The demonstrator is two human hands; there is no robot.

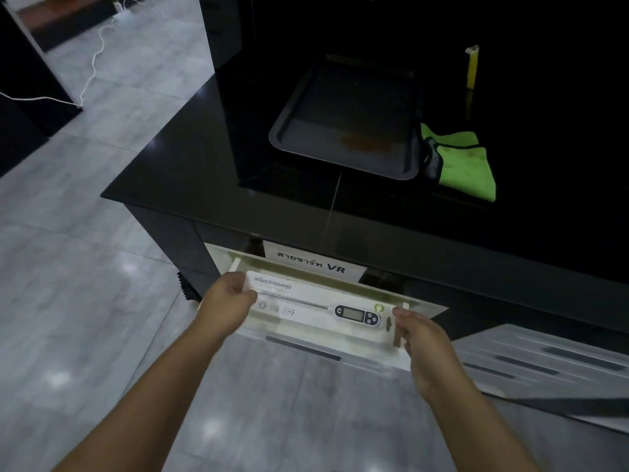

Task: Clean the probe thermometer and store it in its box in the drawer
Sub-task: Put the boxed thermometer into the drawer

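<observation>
Both hands hold a long white cardboard box with a printed picture of a probe thermometer (323,310) level over the open pale drawer (340,356) set in the front of the glossy black surface (190,185). The left hand (228,301) pinches the box's left end, its fingers (246,296) curled over the top edge; the right hand (420,332) grips the right end, thumb on top. Judging from this, the storing step is in hand: the box looks ready to go down into the drawer, and the next move calls for lowering it flat between the drawer walls, letting go at both ends, then pushing the drawer closed. Whether the real thermometer is inside cannot be told, since only the printed picture on the lid shows. The drawer's interior is mostly covered by the box, so what else lies in it is hidden. A white label with dark lettering (313,264) sits behind the drawer opening. Further back on the surface rest a dark rectangular baking tray with a rusty stain (347,131) and a crumpled bright green cloth (466,161); the far right is lost in darkness.
</observation>
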